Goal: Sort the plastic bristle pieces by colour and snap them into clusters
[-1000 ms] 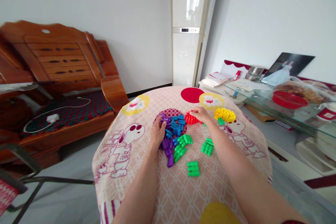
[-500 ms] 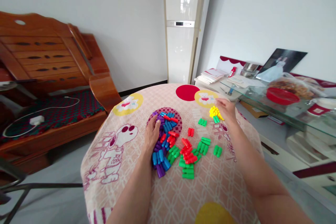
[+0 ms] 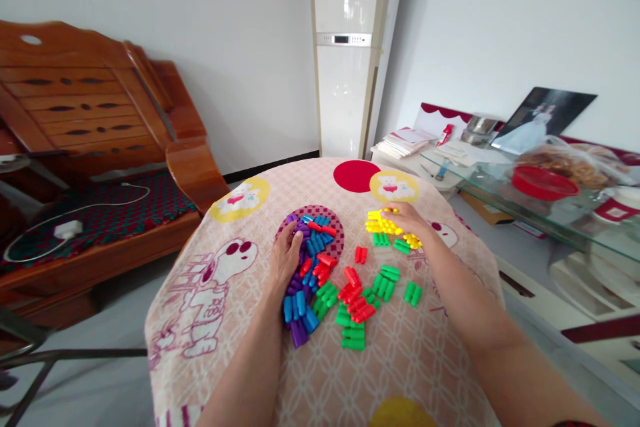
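Note:
My left hand [image 3: 287,248] rests at the left side of a pile, thumb apart, against purple plastic blocks [image 3: 299,335]. Its fingertips partly hide the purple ones beneath. My right hand [image 3: 406,216] is closed over a cluster of yellow plastic blocks [image 3: 376,222], fingers around its right end. The blocks look like short bullet-shaped pegs, many joined side by side. Blue blocks [image 3: 320,240] lie right of my left hand. Red blocks [image 3: 351,280] and green blocks [image 3: 385,283] spread between my forearms. Just below the yellow cluster are smaller green blocks [image 3: 381,239].
A patterned cloth covers the round table [image 3: 210,387]. Right of it stands a glass-topped cabinet [image 3: 480,177] with a red bowl [image 3: 543,187], papers [image 3: 407,140] and a photo [image 3: 543,119]. A wooden bench [image 3: 100,247] is at left, a tall white appliance [image 3: 343,100] behind.
My right hand has moved left and nearer, and the yellow blocks have shifted left with it, spreading out. My left hand stays at the purple blocks.

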Demonstrator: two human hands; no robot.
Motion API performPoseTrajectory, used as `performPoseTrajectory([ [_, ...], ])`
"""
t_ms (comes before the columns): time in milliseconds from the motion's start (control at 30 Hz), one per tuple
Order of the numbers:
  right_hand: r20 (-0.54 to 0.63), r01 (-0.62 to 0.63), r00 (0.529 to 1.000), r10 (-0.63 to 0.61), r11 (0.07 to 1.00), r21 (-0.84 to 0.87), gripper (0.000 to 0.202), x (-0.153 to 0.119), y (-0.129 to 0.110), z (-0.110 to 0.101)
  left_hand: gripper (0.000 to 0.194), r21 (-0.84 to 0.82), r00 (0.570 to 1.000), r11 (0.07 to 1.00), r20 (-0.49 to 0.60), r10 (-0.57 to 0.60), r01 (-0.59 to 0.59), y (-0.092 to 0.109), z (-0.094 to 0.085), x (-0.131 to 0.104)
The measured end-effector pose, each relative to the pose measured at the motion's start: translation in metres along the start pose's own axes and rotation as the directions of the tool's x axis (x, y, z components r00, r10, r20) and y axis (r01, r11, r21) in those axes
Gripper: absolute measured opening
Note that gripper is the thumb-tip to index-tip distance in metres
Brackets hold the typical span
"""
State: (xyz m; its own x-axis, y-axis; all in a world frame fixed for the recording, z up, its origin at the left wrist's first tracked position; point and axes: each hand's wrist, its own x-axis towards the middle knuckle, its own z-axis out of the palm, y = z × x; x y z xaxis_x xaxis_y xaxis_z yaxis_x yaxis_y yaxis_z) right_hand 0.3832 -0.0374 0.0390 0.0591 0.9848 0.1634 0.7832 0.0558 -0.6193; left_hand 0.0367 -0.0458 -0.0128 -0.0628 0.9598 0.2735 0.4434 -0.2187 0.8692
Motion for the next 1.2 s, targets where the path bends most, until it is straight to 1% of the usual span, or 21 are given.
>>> performPoseTrajectory([
  [67,0.092,0.128,0.986,-0.141,0.983,0.132,0.028,-0.017,-0.033,0.02,0.047,-0.009,1.0,1.0,0.005,0.0,0.0,0.001,0.0,0.0],
  [100,0.149,0.185,0.964,-0.219,0.959,0.213,0.03,-0.027,-0.049,0.029,0.047,-0.013,1.0,1.0,0.008,0.002,-0.002,0.001,0.0,0.0],
  [200,0.262,0.253,0.895,-0.362,0.894,0.369,0.039,-0.059,-0.09,0.045,0.048,-0.015,1.0,1.0,0.012,0.009,-0.009,0.001,0.0,0.0],
  [233,0.271,0.241,0.889,-0.37,0.88,0.41,0.042,-0.067,-0.097,0.045,0.048,-0.012,1.0,1.0,0.012,0.009,-0.009,0.0,0.0,0.0],
  [267,0.251,0.223,0.9,-0.355,0.873,0.434,0.044,-0.072,-0.098,0.042,0.048,-0.009,1.0,1.0,0.012,0.007,-0.007,0.0,0.001,0.0],
  [300,0.198,0.2,0.929,-0.312,0.876,0.44,0.045,-0.075,-0.093,0.036,0.048,-0.01,1.0,1.0,0.009,0.005,-0.005,0.0,0.001,0.0],
  [367,-0.018,0.149,0.988,-0.154,0.917,0.371,0.046,-0.074,-0.068,0.018,0.048,-0.021,1.0,1.0,-0.002,0.002,-0.002,-0.001,0.002,0.0],
  [400,-0.162,0.112,0.985,-0.066,0.949,0.295,0.046,-0.073,-0.05,0.009,0.048,-0.03,1.0,1.0,-0.007,0.002,-0.002,-0.002,0.002,0.0],
  [433,-0.273,0.058,0.962,0.001,0.976,0.208,0.046,-0.071,-0.031,0.0,0.047,-0.038,1.0,0.999,-0.012,0.001,-0.002,-0.002,0.003,0.0],
  [500,-0.38,-0.097,0.918,0.114,0.993,0.064,0.045,-0.07,0.005,-0.01,0.047,-0.046,1.0,0.999,-0.015,-0.003,0.003,-0.003,0.004,0.0],
  [533,-0.391,-0.171,0.904,0.17,0.985,0.033,0.044,-0.072,0.017,-0.01,0.047,-0.045,1.0,0.999,-0.014,-0.008,0.007,-0.003,0.005,0.0],
  [567,-0.374,-0.2,0.907,0.191,0.98,0.016,0.044,-0.075,0.024,-0.007,0.047,-0.043,1.0,0.999,-0.014,-0.013,0.013,-0.003,0.005,0.001],
  [633,-0.321,-0.146,0.936,0.148,0.989,0.029,0.044,-0.085,0.022,0.009,0.046,-0.034,0.999,0.999,-0.02,-0.028,0.027,-0.002,0.006,0.0],
  [733,-0.247,0.054,0.969,-0.014,0.986,0.158,0.044,-0.101,-0.015,0.044,0.047,-0.011,0.997,0.998,-0.045,-0.055,0.055,0.003,0.006,0.0],
  [800,-0.161,0.127,0.984,-0.082,0.948,0.293,0.043,-0.109,-0.049,0.065,0.048,0.001,0.996,0.997,-0.049,-0.079,0.079,0.006,0.006,0.0],
  [867,-0.081,0.2,0.98,-0.183,0.894,0.4,0.042,-0.109,-0.075,0.076,0.048,0.007,0.995,0.996,-0.039,-0.093,0.093,0.006,0.007,0.0],
  [933,-0.106,0.247,0.969,-0.223,0.871,0.424,0.042,-0.101,-0.085,0.077,0.048,0.009,0.996,0.996,-0.036,-0.086,0.086,0.004,0.007,0.0],
  [1000,-0.19,0.243,0.964,-0.185,0.901,0.36,0.045,-0.086,-0.078,0.071,0.047,0.009,0.996,0.997,-0.05,-0.074,0.075,0.002,0.008,0.001],
  [1067,-0.235,0.171,0.966,-0.106,0.946,0.276,0.05,-0.069,-0.061,0.065,0.047,0.02,0.995,0.997,-0.066,-0.072,0.073,0.0,0.008,0.003],
  [1133,-0.205,0.082,0.978,-0.03,0.965,0.25,0.053,-0.057,-0.046,0.064,0.045,0.051,0.996,0.996,-0.06,-0.071,0.074,0.002,0.011,0.006],
  [1200,-0.142,0.055,0.99,-0.014,0.957,0.285,0.054,-0.053,-0.042,0.072,0.043,0.083,0.998,0.995,-0.016,-0.058,0.059,0.009,0.016,0.01],
])
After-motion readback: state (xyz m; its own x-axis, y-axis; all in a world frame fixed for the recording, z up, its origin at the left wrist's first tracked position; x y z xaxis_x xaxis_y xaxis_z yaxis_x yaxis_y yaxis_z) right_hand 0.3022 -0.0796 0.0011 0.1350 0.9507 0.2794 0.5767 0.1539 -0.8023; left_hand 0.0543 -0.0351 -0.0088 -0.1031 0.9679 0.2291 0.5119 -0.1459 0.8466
